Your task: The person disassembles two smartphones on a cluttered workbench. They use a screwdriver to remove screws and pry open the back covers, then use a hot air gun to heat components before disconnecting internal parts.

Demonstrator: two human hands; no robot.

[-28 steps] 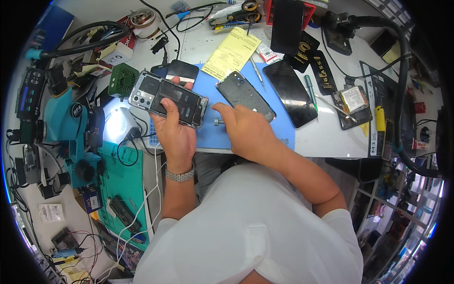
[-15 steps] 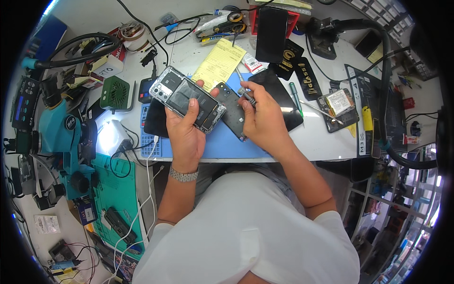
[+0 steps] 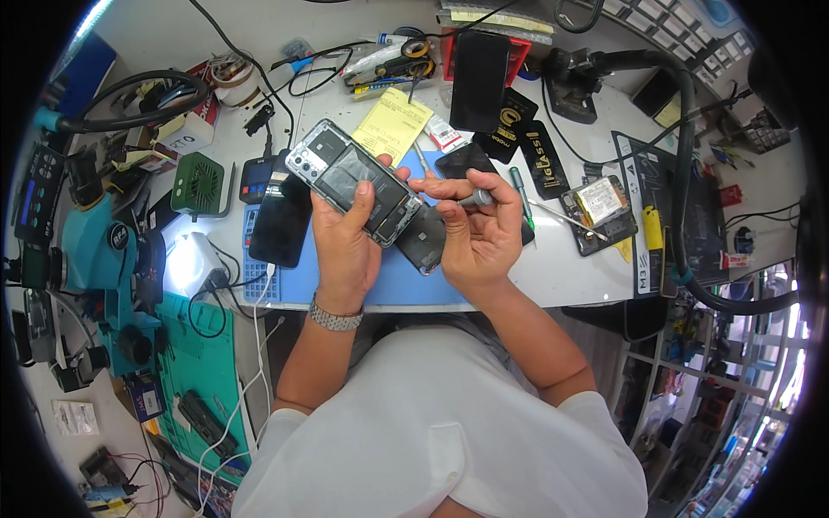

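My left hand (image 3: 348,246) grips an opened smartphone (image 3: 352,183), tilted, its back off and the dark battery and inner parts showing. The thumb lies across its lower part. In the fingers of my right hand (image 3: 484,242) is a short grey-handled screwdriver (image 3: 477,198), pointing toward the phone's lower right corner; its tip is hard to make out. Partly hidden under the phone and my right hand, a dark phone back cover (image 3: 421,246) lies on the blue mat (image 3: 380,289).
Dark phones (image 3: 281,220) lie left and behind. A yellow paper slip (image 3: 393,121) sits at the back. To the right are a green screwdriver (image 3: 522,194), an opened phone with a silver battery (image 3: 600,207) and a black lamp arm (image 3: 686,155). A teal microscope (image 3: 121,250) stands left.
My right hand has turned over, its palm now showing, with the screwdriver lying across the fingers. The phone stays in my left hand. The whole view has shifted slightly.
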